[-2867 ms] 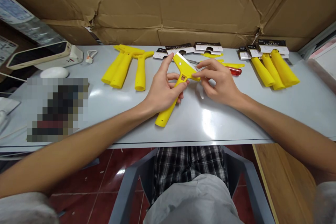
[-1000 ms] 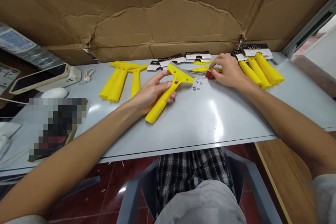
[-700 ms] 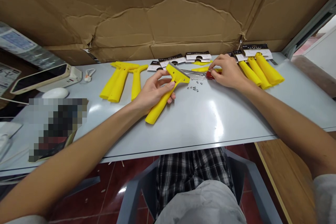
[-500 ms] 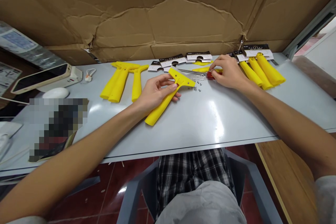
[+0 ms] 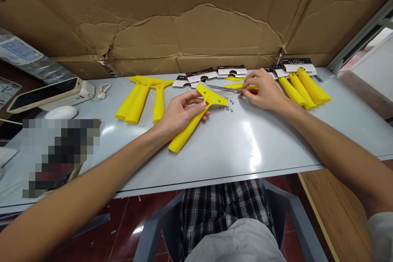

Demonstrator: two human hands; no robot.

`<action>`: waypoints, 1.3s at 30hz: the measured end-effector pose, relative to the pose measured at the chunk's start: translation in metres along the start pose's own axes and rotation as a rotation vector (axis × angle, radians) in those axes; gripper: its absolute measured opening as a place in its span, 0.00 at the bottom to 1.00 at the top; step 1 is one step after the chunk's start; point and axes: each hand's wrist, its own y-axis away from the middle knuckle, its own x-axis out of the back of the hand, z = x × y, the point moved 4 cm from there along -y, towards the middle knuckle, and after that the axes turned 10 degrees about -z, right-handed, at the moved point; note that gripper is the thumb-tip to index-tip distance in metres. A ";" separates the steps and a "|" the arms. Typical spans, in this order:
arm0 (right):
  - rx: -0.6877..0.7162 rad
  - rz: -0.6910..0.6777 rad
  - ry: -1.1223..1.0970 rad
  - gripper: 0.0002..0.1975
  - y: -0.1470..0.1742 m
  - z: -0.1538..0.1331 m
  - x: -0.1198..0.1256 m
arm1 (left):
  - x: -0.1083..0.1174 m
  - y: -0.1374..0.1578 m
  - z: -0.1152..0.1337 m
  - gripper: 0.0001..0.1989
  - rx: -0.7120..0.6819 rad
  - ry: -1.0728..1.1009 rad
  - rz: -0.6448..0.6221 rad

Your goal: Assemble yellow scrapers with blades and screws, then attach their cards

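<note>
My left hand [image 5: 188, 110] is closed around a yellow scraper handle [image 5: 188, 131], whose wide head points up and away from me. A small screw shows in that head. My right hand [image 5: 260, 90] grips a screwdriver [image 5: 225, 88] by its red handle, the metal shaft pointing left toward the scraper head. Beside the head, several small screws [image 5: 231, 106] lie loose on the table. Behind the screwdriver lie more yellow plastic [image 5: 235, 85] and a packaging card [image 5: 231, 71], partly covered.
Several yellow handles [image 5: 138, 100] lie at the left, and others with cards [image 5: 313, 86] at the right. A phone [image 5: 43, 94] on a stand, a white mouse [image 5: 61, 112] and a blurred-out item [image 5: 61, 155] occupy the left side. Cardboard [image 5: 196, 20] walls the back.
The view has tilted slightly. Around the screwdriver handle, my right hand has shifted a little and the shaft shows more plainly. My left hand keeps its hold on the scraper handle.
</note>
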 end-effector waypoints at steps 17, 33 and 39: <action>0.050 -0.165 0.050 0.09 0.004 -0.030 -0.030 | -0.017 0.017 -0.003 0.18 0.003 0.073 0.078; 0.193 0.112 -0.400 0.10 0.007 -0.070 -0.015 | -0.030 0.023 -0.001 0.20 -0.034 -0.018 -0.047; 0.084 0.020 -0.496 0.07 0.009 -0.087 -0.024 | -0.036 0.027 0.001 0.22 -0.006 -0.012 -0.069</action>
